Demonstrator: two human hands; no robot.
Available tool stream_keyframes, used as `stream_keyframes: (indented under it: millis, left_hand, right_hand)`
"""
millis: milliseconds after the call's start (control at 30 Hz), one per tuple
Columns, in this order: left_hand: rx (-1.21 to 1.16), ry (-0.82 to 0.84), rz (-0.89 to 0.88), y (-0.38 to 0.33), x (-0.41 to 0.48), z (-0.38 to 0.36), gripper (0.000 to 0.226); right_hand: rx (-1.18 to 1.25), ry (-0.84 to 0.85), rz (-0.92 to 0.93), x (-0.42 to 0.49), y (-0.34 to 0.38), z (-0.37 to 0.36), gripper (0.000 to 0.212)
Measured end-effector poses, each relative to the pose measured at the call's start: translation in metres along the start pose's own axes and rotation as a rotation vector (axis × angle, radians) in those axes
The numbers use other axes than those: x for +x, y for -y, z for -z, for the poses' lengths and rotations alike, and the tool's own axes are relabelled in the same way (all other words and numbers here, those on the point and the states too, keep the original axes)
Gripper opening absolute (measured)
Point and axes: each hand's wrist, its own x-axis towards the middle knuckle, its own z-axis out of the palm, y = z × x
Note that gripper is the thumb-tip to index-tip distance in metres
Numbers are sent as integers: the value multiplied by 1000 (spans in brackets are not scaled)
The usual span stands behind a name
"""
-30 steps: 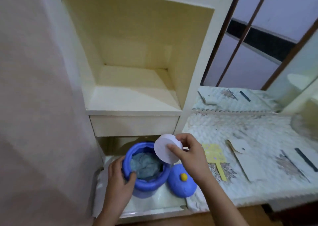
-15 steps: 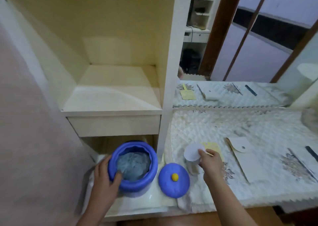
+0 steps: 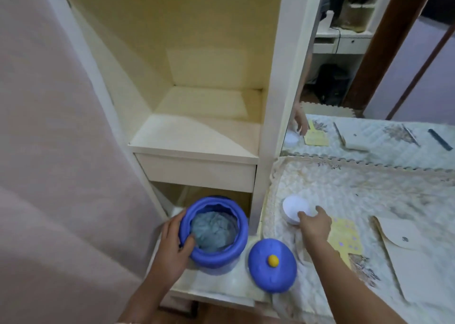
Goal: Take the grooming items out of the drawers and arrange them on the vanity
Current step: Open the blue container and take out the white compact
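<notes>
White plastic is what the right hand [image 3: 314, 225] is closing on. Its thumb and fingers are curling over the near edge of the small white jar [image 3: 293, 206], which is now resting upright on the quilted vanity cloth [image 3: 369, 195]. A second ago that jar was hanging in the air over the blue pot [image 3: 216, 257]. It has been travelling rightward and down, so I am judging it placed, with only the letting-go left. Just right of the wrist a yellow card [image 3: 344, 237] is lying flat, and further right a beige envelope [image 3: 403, 249]. Away to the fingers' left, the left hand [image 3: 173, 243] is keeping its grip on the pot's rim, thumb hooked inside against the grey-blue cloth [image 3: 213, 230] stuffed in it. The blue lid [image 3: 272, 265] is lying between the two forearms. One more item is joining the vanity, and the pot is probably waiting for another reach.
</notes>
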Motion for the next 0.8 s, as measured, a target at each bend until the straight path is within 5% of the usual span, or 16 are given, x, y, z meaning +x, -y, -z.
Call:
stream_keyframes:
  millis: [67,233,333,533,800]
  left_hand:
    - [5,11,4,0,-1,0,53]
    - [6,13,17,7,3,0,49]
    - [-20,43,34,7,1,0,50]
    - [-84,17,63,9,-1,-2,63]
    - [-331,0,137,21,7,-8,47]
  right_hand:
    - [0,14,148,-17,-2,5,53]
    - [-285,462,493,-81,-24,-2,57]
    - [-512,386,565,-93,-49,-10,58]
    - [-494,354,550,-95,-68,-3,27]
    - [-521,310,731,-122,-3,38,34]
